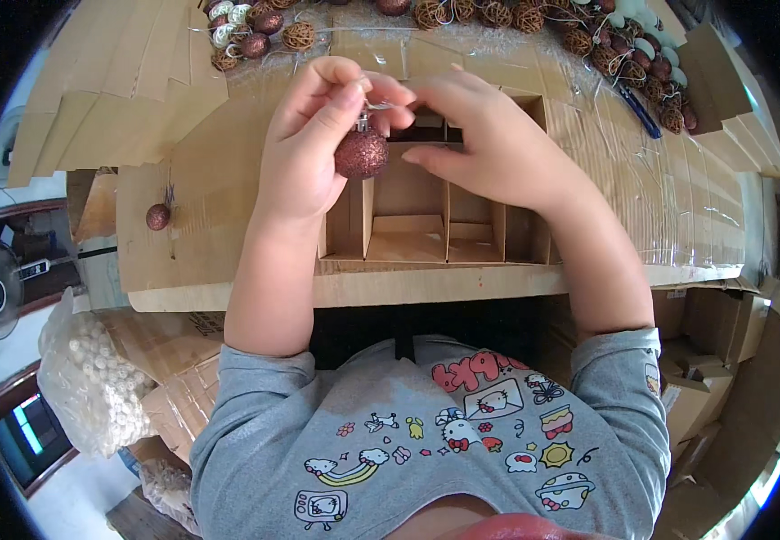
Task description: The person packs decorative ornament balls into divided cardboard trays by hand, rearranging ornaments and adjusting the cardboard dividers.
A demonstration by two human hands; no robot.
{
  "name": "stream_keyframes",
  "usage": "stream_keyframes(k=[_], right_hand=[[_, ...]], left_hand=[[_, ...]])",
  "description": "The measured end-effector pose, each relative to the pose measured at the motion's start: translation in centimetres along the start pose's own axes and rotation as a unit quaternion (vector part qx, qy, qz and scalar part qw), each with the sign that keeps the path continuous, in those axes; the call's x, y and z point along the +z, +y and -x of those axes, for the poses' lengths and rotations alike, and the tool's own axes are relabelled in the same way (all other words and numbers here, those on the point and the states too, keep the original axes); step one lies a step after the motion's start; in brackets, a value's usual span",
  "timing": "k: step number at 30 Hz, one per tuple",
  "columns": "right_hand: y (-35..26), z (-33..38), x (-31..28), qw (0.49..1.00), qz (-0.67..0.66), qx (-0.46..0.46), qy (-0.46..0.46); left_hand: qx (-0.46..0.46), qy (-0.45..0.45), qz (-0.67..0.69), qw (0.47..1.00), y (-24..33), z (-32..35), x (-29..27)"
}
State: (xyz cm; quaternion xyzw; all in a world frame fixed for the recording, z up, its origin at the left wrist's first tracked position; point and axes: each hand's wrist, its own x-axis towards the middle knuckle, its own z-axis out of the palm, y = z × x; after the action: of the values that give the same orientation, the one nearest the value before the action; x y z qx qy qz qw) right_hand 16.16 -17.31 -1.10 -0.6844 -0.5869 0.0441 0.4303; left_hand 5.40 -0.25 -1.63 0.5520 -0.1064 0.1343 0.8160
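Observation:
A brown glittery bauble (362, 154) with a silver cap hangs below the fingertips of my left hand (304, 148). Thumb and fingers of that hand pinch the thin string at its cap. My right hand (493, 135) is held close on the other side, its thumb and fingers apart; part of its fingers is hidden, and I cannot tell whether they touch the string. Beneath both hands lies a cardboard box with dividers (408, 245), its far part covered by my hands.
A second bauble (158, 216) lies on the cardboard-covered table (210, 189) at the left. Along the far edge are several rattan balls (495, 13) and baubles on strings. A blue pen-like tool (639, 112) lies at the right. Lower left, a plastic bag (93, 378) holds white balls.

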Motion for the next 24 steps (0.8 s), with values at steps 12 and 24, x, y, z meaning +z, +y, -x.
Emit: stream_keyframes(k=[12,24], right_hand=[[0.0,0.7,1.8,0.968,0.241,-0.027,-0.069],[0.3,0.5,2.3,0.969,0.240,0.020,-0.052]], left_hand=[[-0.028,0.382,0.168,0.908,0.6,-0.7,-2.2],[-0.059,0.142,-0.096,0.983,2.4,0.4,-1.5]])
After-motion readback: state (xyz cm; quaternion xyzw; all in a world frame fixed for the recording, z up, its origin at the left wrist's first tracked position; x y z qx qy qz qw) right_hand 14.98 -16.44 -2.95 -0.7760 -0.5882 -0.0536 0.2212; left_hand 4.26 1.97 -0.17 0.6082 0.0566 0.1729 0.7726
